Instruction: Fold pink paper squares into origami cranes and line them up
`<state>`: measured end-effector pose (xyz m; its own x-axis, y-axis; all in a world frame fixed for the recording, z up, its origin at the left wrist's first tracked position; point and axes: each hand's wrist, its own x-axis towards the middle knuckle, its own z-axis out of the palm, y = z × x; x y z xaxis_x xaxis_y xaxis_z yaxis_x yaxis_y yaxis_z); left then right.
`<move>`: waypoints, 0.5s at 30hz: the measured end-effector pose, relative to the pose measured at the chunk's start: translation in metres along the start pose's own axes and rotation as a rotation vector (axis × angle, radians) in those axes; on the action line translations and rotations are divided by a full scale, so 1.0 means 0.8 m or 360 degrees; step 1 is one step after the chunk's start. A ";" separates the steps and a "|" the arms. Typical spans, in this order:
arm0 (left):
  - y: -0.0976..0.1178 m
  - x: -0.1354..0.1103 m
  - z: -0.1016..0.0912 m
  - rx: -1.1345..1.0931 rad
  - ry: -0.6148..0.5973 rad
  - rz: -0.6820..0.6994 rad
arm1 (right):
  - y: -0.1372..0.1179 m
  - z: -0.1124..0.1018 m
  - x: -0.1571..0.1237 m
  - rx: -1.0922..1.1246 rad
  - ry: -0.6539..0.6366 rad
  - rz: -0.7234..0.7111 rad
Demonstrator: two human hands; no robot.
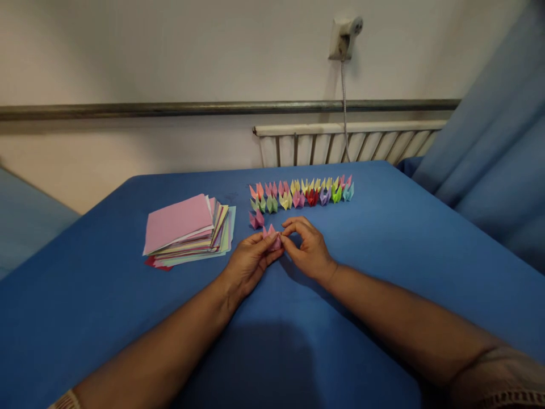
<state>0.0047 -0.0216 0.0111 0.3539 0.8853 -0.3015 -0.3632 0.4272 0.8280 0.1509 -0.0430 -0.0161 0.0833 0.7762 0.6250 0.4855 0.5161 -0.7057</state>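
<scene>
Between my hands is a small pink origami crane [272, 238], raised a little over the blue table cover. My left hand [252, 255] is closed on it, with the thumb on top and fingers beneath. Thumb and index finger of my right hand [310, 250] pinch its right edge; the tip they hold is too small to see clearly. A single pink folded crane [256, 219] stands just behind my left hand. Past it, several folded paper cranes [313, 197] in red, yellow, green, purple and blue stand upright in two rows.
A loose stack of coloured paper sheets [179, 224], pink on top, lies to the left. The blue cloth [366, 352] covers the table. Behind it are a wall rail [191, 109], a radiator [306, 147] and a plugged-in cord [343, 85]. A blue curtain [498, 136] hangs at right.
</scene>
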 end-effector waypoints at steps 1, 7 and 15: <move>0.001 0.000 0.000 -0.0021 -0.0010 -0.0011 | 0.000 0.000 0.000 0.0014 0.0008 0.0003; 0.003 0.003 -0.005 -0.0067 -0.0070 -0.0104 | -0.003 0.000 0.001 0.0141 0.0037 -0.0012; 0.003 0.004 -0.007 -0.0116 -0.0094 -0.0084 | -0.003 0.001 0.000 0.0152 0.0002 -0.0011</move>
<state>0.0004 -0.0168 0.0093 0.4237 0.8499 -0.3134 -0.4036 0.4868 0.7746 0.1491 -0.0440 -0.0148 0.0816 0.7720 0.6303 0.4006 0.5537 -0.7300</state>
